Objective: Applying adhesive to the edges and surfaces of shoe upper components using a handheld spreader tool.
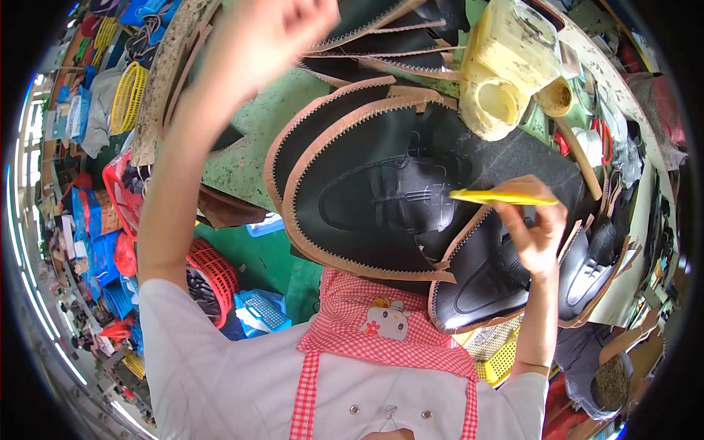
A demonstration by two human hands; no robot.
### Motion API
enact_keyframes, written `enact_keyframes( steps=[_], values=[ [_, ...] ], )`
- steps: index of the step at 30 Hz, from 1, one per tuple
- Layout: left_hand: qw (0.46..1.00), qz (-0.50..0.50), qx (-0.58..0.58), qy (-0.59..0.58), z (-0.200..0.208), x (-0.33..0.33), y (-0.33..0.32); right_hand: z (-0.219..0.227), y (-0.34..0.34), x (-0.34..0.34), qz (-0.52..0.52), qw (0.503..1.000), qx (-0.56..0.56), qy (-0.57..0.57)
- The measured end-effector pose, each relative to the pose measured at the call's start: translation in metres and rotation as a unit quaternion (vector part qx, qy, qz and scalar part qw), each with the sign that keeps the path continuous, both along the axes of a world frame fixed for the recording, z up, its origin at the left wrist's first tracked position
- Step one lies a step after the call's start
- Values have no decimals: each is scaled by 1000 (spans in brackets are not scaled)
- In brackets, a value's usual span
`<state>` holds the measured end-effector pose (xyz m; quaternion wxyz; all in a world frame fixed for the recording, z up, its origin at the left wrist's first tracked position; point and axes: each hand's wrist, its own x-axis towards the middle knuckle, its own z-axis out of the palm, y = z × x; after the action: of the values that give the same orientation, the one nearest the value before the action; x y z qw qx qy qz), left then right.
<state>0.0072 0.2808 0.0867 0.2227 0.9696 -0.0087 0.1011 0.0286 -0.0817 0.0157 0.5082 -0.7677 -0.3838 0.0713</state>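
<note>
Black leather shoe uppers (345, 172) lie overlapped on the bench, with laces in the middle and tan zigzag-stitched edging. Above them my right hand (541, 229) is closed around a thin yellow stick-like tool (499, 196), whose tip points left over the laced part. Below that hand lies a second black upper (469, 293), and a third upper (587, 271) sits farther right. My left hand (290, 33) is raised at the far side, close to a pile of black upper pieces (367, 44). Motion blur smears its fingers, and I cannot make out anything in them.
A yellowish plastic jug (521, 44) with a crusted opening stands at the back right. Beside it are a brown stick (583, 165) and red-handled scissors (605, 143). Red baskets (214, 275) and a blue basket (262, 312) sit at the lower left beyond the bench.
</note>
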Motion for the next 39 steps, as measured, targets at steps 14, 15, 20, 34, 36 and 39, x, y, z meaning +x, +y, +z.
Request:
enact_keyframes(
  steps=[14,15,20,34,36,39],
  values=[
    [987,3,-47,152,-78,-78,-28,11,20,-2,64,991,-93,-69],
    [997,-39,-11,72,-81,-80,-27,12,14,-2,33,991,-126,-36],
    [958,2,-287,-1,-47,-73,-24,2,-28,1,-89,996,-2,-18],
    [990,-66,43,117,-43,-46,-13,-2,16,-10,59,995,-66,-52],
    [991,-47,45,120,-73,-68,-15,8,14,-8,50,990,-125,-52],
    [976,-41,-12,212,-74,-72,-19,15,6,-6,5,988,-151,-23]
  ],
)
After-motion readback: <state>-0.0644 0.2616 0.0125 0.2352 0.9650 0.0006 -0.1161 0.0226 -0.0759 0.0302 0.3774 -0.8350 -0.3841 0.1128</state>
